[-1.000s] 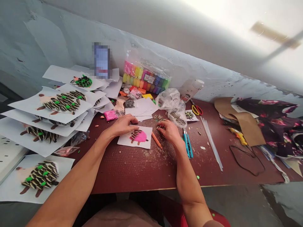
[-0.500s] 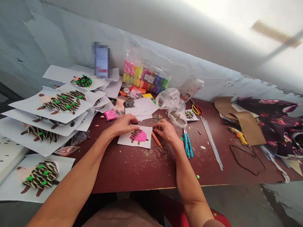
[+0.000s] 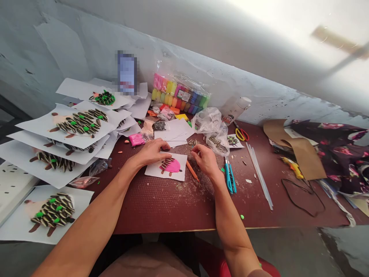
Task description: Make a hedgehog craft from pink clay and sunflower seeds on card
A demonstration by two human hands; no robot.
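A small white card (image 3: 179, 177) lies on the table with a pink clay body (image 3: 173, 166) on it, short brown feet below and a dark nose at its right tip. Sunflower seeds (image 3: 166, 164) stick in the clay's left part. My left hand (image 3: 152, 151) rests over the card's upper left edge, thumb and fingers apart. To the right of the card, my right hand (image 3: 206, 158) is closed in a pinch beside a small heap of sunflower seeds (image 3: 193, 142); what its fingertips hold is too small to make out. An orange pen (image 3: 192, 171) lies between card and hand.
Sheets with seed-covered hedgehogs (image 3: 83, 123) are stacked at left. Behind are a pack of coloured clay (image 3: 181, 94), a plastic bag (image 3: 209, 120) and a white bottle (image 3: 238, 109). At right lie a blue cutter (image 3: 230, 177), scissors (image 3: 242, 134), clear sticks (image 3: 260, 175) and a glue gun (image 3: 292, 167).
My right hand has moved from the card's right edge a little away to the right, towards the seed heap. My left hand stays on the card.
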